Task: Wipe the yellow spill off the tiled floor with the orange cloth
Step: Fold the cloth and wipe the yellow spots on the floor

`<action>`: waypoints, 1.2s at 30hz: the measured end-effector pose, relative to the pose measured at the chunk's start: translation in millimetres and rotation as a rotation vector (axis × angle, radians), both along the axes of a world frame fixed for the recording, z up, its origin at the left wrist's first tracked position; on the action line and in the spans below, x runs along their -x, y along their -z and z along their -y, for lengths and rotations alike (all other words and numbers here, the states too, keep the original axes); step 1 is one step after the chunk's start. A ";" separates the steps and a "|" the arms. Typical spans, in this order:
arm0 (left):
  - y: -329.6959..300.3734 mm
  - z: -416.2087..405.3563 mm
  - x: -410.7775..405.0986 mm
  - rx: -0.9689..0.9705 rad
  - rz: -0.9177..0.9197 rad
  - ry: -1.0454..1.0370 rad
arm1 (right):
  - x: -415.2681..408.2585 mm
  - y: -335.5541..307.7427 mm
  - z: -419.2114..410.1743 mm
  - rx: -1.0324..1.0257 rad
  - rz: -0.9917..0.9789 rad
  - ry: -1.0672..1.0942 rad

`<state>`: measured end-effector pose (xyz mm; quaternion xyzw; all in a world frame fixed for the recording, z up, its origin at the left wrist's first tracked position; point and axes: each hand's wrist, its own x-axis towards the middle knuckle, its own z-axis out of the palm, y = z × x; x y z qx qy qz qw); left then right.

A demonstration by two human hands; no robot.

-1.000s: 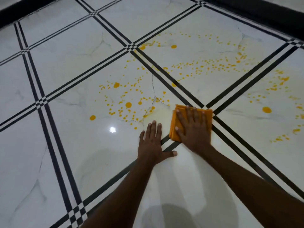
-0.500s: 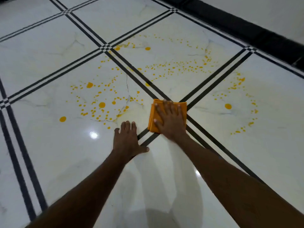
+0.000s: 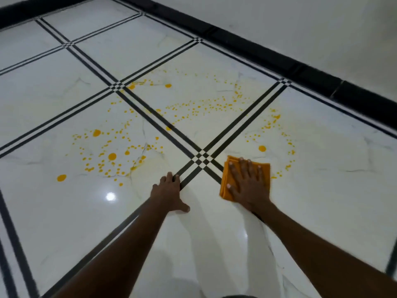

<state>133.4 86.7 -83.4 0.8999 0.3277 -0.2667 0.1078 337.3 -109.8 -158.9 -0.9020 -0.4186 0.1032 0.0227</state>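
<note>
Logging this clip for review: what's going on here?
A person is cleaning a tiled floor on hands and knees. The right hand presses flat on a folded orange cloth just right of a crossing of black tile lines. The left hand is braced flat on the floor, empty. Most of the yellow spill remains: droplets lie scattered over the tiles ahead, to the left, and just beyond the cloth.

Orange cloth mostly under right hand
</note>
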 end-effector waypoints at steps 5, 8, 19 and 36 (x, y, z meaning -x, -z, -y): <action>-6.3 10.9 -6.5 0.026 -0.056 -0.008 | 33.6 -22.5 44.8 -0.307 -0.017 0.523; -10.8 6.8 -15.4 0.070 -0.084 -0.044 | 44.8 -35.4 49.7 -0.291 -0.137 0.846; -58.9 -19.4 -68.6 0.151 -0.131 0.024 | -12.9 -89.3 15.7 -0.675 -0.742 1.131; 2.8 -8.3 -107.8 0.023 0.381 0.044 | -13.2 -17.3 4.6 -0.145 -0.002 0.207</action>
